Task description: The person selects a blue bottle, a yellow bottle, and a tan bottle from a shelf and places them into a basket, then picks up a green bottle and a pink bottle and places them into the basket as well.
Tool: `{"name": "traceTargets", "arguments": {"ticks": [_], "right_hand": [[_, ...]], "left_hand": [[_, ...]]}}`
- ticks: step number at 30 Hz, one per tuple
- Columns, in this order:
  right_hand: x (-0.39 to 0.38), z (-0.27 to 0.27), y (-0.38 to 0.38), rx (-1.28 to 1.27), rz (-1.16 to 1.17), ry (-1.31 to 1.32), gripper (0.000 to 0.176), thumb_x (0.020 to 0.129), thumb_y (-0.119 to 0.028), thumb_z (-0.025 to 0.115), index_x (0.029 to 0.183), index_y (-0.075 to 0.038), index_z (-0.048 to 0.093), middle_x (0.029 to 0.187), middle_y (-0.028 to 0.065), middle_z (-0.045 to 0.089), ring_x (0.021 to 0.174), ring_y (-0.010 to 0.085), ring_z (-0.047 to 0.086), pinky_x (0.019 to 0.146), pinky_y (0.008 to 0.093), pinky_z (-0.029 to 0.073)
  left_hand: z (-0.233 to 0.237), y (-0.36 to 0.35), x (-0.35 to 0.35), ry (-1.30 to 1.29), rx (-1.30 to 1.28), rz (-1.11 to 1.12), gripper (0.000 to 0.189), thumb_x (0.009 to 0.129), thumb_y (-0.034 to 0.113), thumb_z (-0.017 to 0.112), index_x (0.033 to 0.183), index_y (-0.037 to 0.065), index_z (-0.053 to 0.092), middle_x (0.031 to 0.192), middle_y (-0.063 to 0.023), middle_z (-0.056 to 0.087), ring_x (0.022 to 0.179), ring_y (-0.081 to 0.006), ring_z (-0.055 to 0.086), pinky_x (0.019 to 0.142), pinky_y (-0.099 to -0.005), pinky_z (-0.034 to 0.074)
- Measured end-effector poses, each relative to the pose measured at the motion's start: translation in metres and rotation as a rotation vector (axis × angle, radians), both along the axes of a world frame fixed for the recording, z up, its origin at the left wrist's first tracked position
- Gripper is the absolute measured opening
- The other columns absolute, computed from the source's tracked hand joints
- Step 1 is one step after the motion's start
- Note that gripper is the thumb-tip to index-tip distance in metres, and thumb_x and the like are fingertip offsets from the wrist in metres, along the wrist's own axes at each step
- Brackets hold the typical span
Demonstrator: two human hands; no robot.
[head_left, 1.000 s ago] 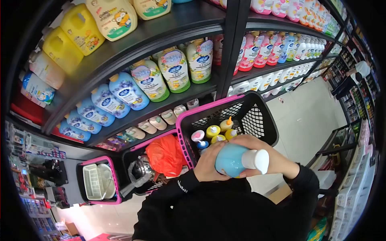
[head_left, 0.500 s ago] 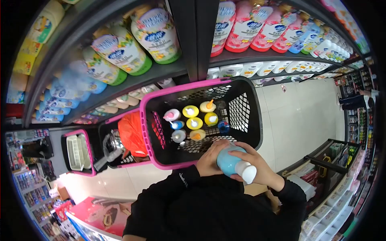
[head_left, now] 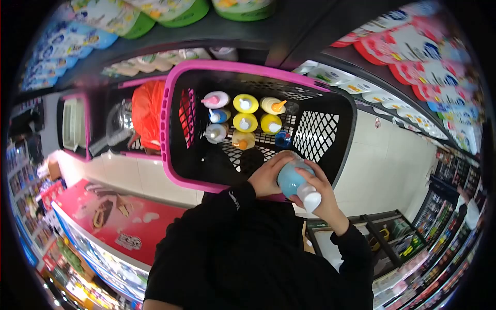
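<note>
A light blue bottle (head_left: pixel 291 180) with a white cap is held between my two hands, its cap tilted toward me. My left hand (head_left: pixel 269 173) wraps the bottle's left side, and my right hand (head_left: pixel 324 197) grips the right side near the cap. Both are at the near edge of a large black shopping basket with a pink rim (head_left: pixel 166 124). Inside it stand several pump bottles, among them a yellow bottle (head_left: pixel 245 122), a cream bottle with an orange pump (head_left: pixel 271 106) and a white-and-pink bottle (head_left: pixel 215 99). A dark blue bottle (head_left: pixel 282 139) stands nearest my hands.
Shelves of detergent bottles (head_left: pixel 413 46) line the far side. To the left are another basket with an orange-red bag (head_left: pixel 146 114) and a basket holding a white crate (head_left: pixel 75 124). A red-topped freezer (head_left: pixel 124 217) stands behind left. A person (head_left: pixel 467 206) is at far right.
My view has turned and tipped, so the shelves sit higher and more of the freezer shows. Both hands still hold the light blue bottle, now over the basket's near rim.
</note>
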State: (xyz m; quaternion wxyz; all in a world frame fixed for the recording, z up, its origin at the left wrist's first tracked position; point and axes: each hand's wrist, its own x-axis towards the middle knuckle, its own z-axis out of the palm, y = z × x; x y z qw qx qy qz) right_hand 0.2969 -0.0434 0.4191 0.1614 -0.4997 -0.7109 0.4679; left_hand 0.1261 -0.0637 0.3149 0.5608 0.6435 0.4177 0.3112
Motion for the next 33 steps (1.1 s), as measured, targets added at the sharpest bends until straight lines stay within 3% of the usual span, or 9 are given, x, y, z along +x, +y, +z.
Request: {"name": "traceTargets", "arguments": {"ticks": [3,6,10,11,12,15,19,28,33], "right_hand": [[0.001,-0.030,0.009,-0.023,-0.014,-0.015,0.062,0.055,-0.016,0.074,0.113,-0.011,0.051,0.118,0.0226,0.042,0.104,0.0377,0.047,0.086,0.0385,0.040],[0.004,-0.070,0.013,-0.081,-0.056,-0.020,0.062,0.056,-0.013,0.073,0.114,-0.009,0.050,0.119,0.0207,0.042,0.105,0.0335,0.047,0.085,0.0365,0.040],[0.008,-0.132,0.013,-0.051,-0.119,-0.068,0.060,0.059,-0.008,0.071,0.115,-0.006,0.048,0.115,0.0179,0.045,0.105,0.0282,0.047,0.086,0.0339,0.040],[0.012,-0.149,0.010,-0.016,-0.121,-0.064,0.059,0.060,-0.008,0.071,0.115,-0.006,0.048,0.114,0.0177,0.045,0.105,0.0282,0.047,0.085,0.0340,0.040],[0.010,-0.155,0.012,-0.075,-0.162,-0.052,0.060,0.061,-0.014,0.072,0.116,-0.007,0.048,0.116,0.0238,0.043,0.110,0.0363,0.042,0.087,0.0388,0.040],[0.010,-0.190,0.012,-0.139,-0.271,-0.061,0.058,0.063,-0.013,0.071,0.116,-0.006,0.047,0.114,0.0205,0.043,0.106,0.0315,0.044,0.086,0.0374,0.039],[0.014,-0.236,0.010,-0.131,-0.361,-0.044,0.054,0.065,-0.011,0.069,0.114,-0.003,0.047,0.108,0.0165,0.046,0.099,0.0286,0.047,0.085,0.0360,0.039],[0.007,-0.320,0.007,-0.234,-0.504,-0.030,0.054,0.068,-0.010,0.067,0.116,0.001,0.044,0.110,0.0161,0.044,0.101,0.0264,0.045,0.088,0.0341,0.037],[0.000,-0.344,-0.002,-0.176,-0.509,-0.038,0.053,0.070,-0.010,0.067,0.115,0.002,0.043,0.111,0.0160,0.044,0.101,0.0256,0.046,0.088,0.0335,0.037]], "left_hand": [[-0.016,0.007,0.001,0.098,0.020,0.060,0.081,0.056,0.016,0.073,0.124,0.008,0.031,0.124,-0.0175,0.036,0.116,-0.0344,0.036,0.094,-0.0380,0.036],[-0.048,0.007,0.008,0.263,-0.206,0.026,0.082,0.058,0.016,0.071,0.126,0.007,0.025,0.123,-0.0220,0.035,0.113,-0.0353,0.040,0.090,-0.0392,0.039],[-0.093,0.004,0.017,0.219,-0.328,0.028,0.081,0.063,0.010,0.064,0.129,-0.001,0.018,0.120,-0.0243,0.039,0.108,-0.0347,0.044,0.090,-0.0350,0.038],[-0.106,0.003,0.021,0.218,-0.338,0.038,0.081,0.063,0.010,0.064,0.129,-0.001,0.018,0.120,-0.0243,0.039,0.108,-0.0347,0.044,0.090,-0.0350,0.038],[-0.115,0.004,0.022,0.193,-0.462,0.015,0.080,0.064,0.009,0.063,0.129,-0.001,0.018,0.118,-0.0246,0.041,0.108,-0.0339,0.045,0.090,-0.0347,0.038],[-0.130,0.006,0.030,0.149,-0.715,-0.001,0.075,0.066,-0.003,0.050,0.132,-0.001,0.014,0.117,-0.0249,0.044,0.109,-0.0314,0.045,0.089,-0.0324,0.038],[-0.144,0.010,0.043,0.064,-0.789,0.138,0.074,0.066,-0.010,0.039,0.134,0.001,0.012,0.121,-0.0252,0.040,0.110,-0.0326,0.044,0.086,-0.0309,0.039],[-0.197,0.014,0.054,0.077,-0.991,0.185,0.071,0.066,-0.004,0.043,0.132,-0.003,0.015,0.120,-0.0279,0.041,0.113,-0.0330,0.042,0.094,-0.0305,0.034],[-0.213,0.010,0.051,0.126,-0.955,0.201,0.061,0.073,0.002,0.041,0.130,-0.003,0.019,0.115,-0.0288,0.045,0.108,-0.0337,0.046,0.089,-0.0318,0.038]]}}
